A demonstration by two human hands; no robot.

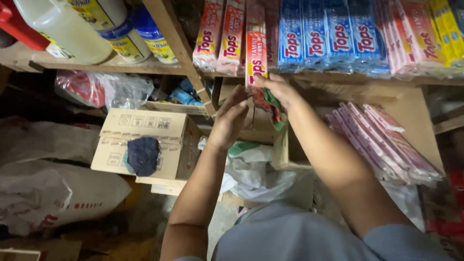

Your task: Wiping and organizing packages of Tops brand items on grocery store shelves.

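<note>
while our right hand is gripping a red and green cloth near the frame's centre, just under the red toothpaste box, our left hand is hovering beside it, fingers loosely released.

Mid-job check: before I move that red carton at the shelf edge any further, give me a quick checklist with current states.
1. Right hand on the long red cardboard carton: ok, fingers at its lower end.
2. Red-and-green cloth secured: ok, hanging from the right hand.
3. Left hand free: ok, open, just below the carton, holding nothing.
4. Blue cartons alongside stable: ok, upright in a row.
5. Wooden shelf edge space: cannot tell, the hand covers it.
6. Pink cartons below settled: ok, lying stacked.
</note>
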